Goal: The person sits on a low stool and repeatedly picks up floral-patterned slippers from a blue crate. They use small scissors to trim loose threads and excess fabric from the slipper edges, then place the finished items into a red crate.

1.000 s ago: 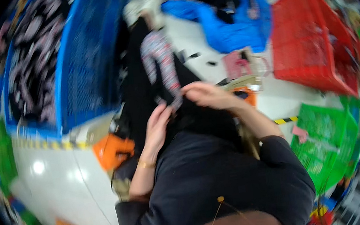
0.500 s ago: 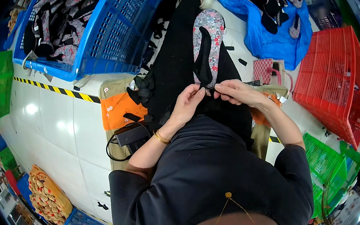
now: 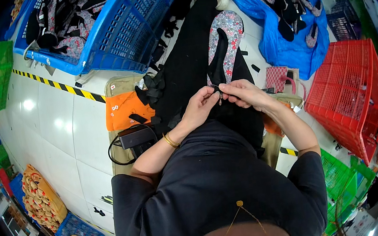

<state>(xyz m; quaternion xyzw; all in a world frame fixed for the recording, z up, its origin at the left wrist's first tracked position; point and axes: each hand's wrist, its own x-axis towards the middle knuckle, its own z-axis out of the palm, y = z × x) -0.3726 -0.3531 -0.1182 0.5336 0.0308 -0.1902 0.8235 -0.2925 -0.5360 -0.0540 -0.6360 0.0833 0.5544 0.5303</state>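
Note:
A long fabric piece (image 3: 229,24), rounded at its far end and covered in a grey, pink and red floral print, lies over my black-trousered legs. Along its middle runs a black cloth strip (image 3: 221,51). At the piece's near, narrow end, my left hand (image 3: 200,106) pinches the black end with thumb and forefinger. My right hand (image 3: 246,94) closes on the same end from the other side, its thumb almost meeting the left fingers. A small dangling bit shows under the fingertips, too small to make out.
A blue crate (image 3: 119,35) with similar floral pieces stands at far left. More pieces lie on a blue plastic sheet (image 3: 279,51) at far right. A red crate (image 3: 342,96) stands on the right. Beside my left forearm are an orange cloth (image 3: 122,109) and a black box with a cable (image 3: 137,137).
My hands have drawn closer together at the fabric's near end, the right fingers now folded further over it. The floral piece has shifted slightly to the right.

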